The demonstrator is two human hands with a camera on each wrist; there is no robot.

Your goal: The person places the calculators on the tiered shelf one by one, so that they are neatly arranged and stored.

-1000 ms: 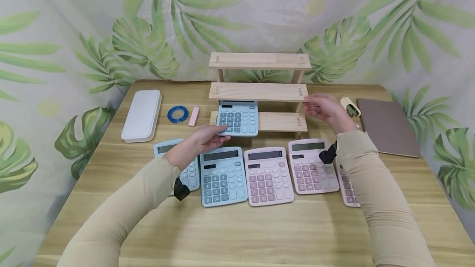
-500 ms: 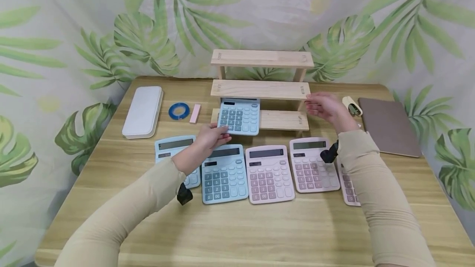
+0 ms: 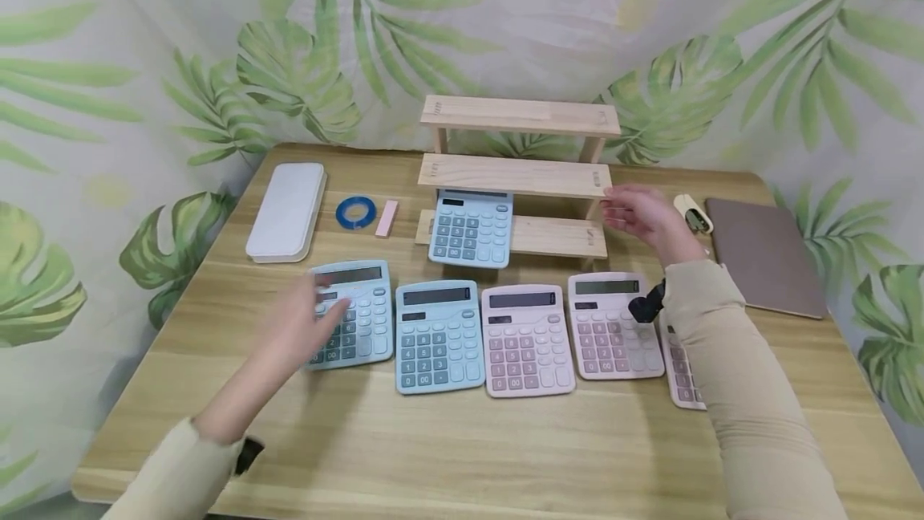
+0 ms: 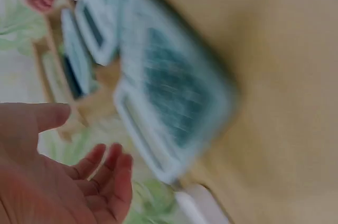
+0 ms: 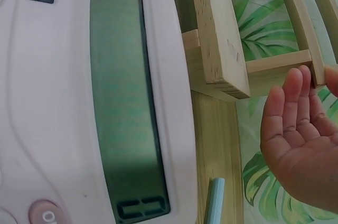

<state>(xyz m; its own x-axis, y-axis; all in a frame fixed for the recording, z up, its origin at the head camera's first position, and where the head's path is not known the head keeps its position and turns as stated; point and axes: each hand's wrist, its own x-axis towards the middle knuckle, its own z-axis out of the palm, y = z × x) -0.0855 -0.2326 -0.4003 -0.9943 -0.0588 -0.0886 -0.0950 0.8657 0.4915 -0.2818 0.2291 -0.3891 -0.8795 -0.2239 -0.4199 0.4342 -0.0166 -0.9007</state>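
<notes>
On the table [image 3: 447, 456], left hand [image 3: 290, 321] nearest

Thumb and fingers parted, it holds nothing; the blue calculator [image 3: 371, 319], leftmost of 5, lies below and rightward, long axis front to back. Farther off, the right hand [image 3: 642, 213] pinches the middle shelf [image 3: 516, 176].

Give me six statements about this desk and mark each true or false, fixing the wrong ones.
1. A blue calculator sits on the lowest board of the wooden rack. True.
2. The left hand grips a pink calculator. False: it holds nothing and is near the leftmost blue calculator.
3. The blue ring lies between the white case and the pink strip. True.
4. The right hand is on the top board. False: it is at the right end of the middle board.
5. The brown notebook lies left of the rack. False: it lies to the right.
</notes>
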